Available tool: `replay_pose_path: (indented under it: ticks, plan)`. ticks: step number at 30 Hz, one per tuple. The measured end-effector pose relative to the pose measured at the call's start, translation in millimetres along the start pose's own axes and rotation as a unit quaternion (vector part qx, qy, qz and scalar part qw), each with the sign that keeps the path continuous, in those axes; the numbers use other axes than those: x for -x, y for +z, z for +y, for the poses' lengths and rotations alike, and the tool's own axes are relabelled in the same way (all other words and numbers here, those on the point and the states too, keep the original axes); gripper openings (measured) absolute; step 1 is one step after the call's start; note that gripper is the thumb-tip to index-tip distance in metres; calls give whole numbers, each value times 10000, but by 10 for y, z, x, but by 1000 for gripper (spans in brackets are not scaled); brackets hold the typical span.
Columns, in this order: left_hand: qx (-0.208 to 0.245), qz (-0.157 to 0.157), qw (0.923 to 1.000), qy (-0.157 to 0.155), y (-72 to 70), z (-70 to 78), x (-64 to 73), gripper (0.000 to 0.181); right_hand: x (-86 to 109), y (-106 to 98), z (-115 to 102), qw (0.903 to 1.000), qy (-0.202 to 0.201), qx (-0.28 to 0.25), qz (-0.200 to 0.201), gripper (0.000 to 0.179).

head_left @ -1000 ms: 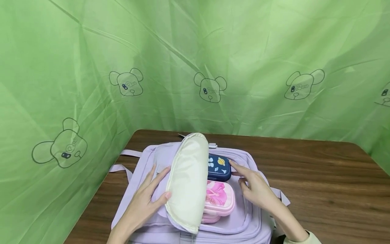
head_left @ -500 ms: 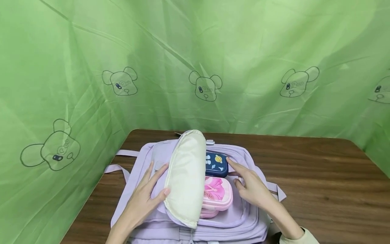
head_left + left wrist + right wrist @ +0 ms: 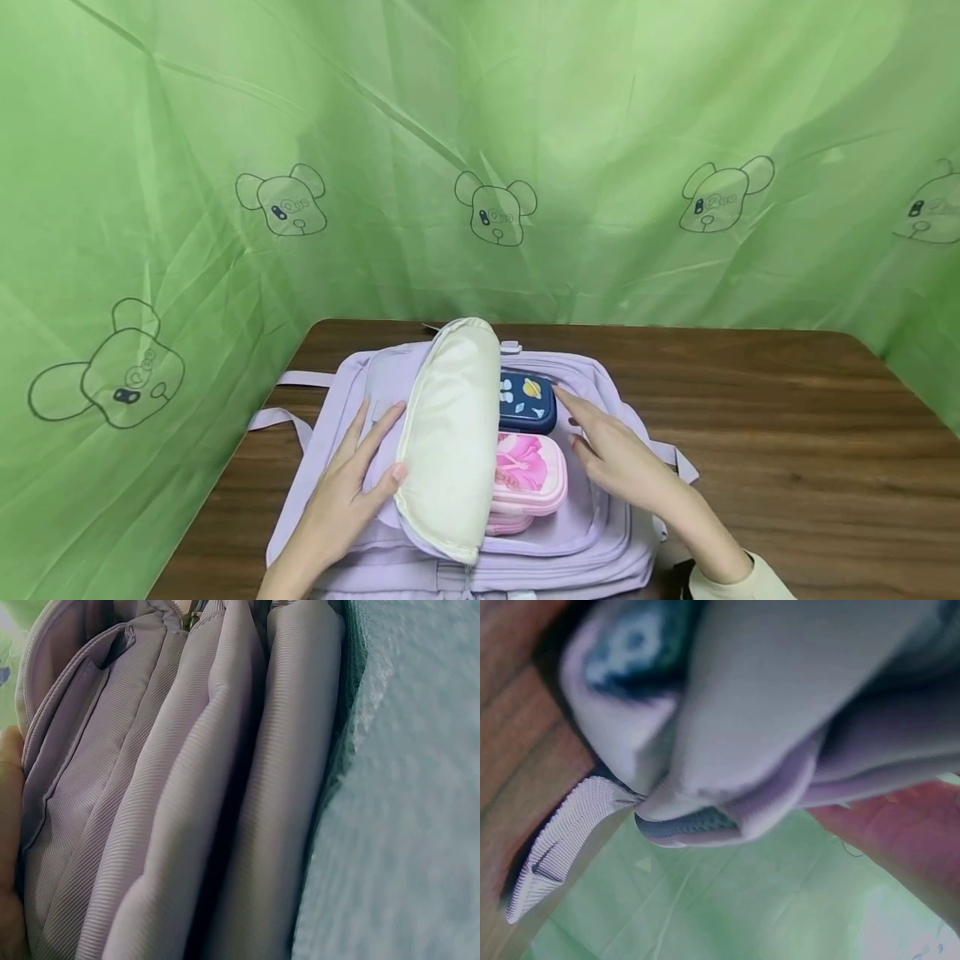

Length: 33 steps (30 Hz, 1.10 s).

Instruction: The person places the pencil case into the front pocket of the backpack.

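Observation:
A lilac backpack (image 3: 311, 492) lies on the table with its front pocket unzipped. Its cream-lined flap (image 3: 453, 442) stands half raised toward the left. My left hand (image 3: 345, 492) rests on the flap's outer side, fingers spread and thumb at the flap's edge. Inside the pocket, partly hidden by the flap, are a navy pencil case (image 3: 528, 402) with space pictures and a pink pencil case (image 3: 530, 475). Another pink case (image 3: 510, 524) shows below that one. My right hand (image 3: 618, 458) has its index fingertip at the navy case's right end, thumb held apart.
Brown wooden table (image 3: 787, 442) extends to the right of the backpack. Straps (image 3: 279, 417) trail off the bag's left side, and another strap (image 3: 678, 458) lies at its right. Green cloth (image 3: 600, 167) with bear drawings stands behind and beside the table.
The head view has shifted slightly, so everything sits a little further left and higher. Both hands, the flap and the cases keep their places relative to one another.

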State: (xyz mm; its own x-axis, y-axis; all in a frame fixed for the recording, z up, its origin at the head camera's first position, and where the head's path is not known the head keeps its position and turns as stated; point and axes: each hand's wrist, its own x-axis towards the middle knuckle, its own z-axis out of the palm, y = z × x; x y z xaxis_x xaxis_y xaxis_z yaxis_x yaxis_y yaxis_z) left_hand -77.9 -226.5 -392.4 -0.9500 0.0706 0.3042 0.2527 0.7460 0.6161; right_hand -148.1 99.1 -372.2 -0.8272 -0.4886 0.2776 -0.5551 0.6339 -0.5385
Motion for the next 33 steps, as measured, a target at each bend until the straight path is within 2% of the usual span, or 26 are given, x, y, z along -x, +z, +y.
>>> replay_pose_path:
  ticks: [3,14,20,27,33]
  plan:
    - [13,14,10000,-8,-5,31,-3,63,7,-65,5,9998,-114,151,-20,58]
    - [15,-49,9999,-86,-26,77,-2,59,90,-175,11,9997,-251,61,-40,52]
    - [-340,-25,9994,-64,-74,97,9,59,79,-246,17,9997,-153,144,-106,50]
    - [-511,-230,9984,-28,-110,340,-23,48,73,-404,57,9998,42,85,-156,52]
    - [-545,-96,9984,83,-63,542,-91,47,118,-507,120,9999,91,42,-101,53]
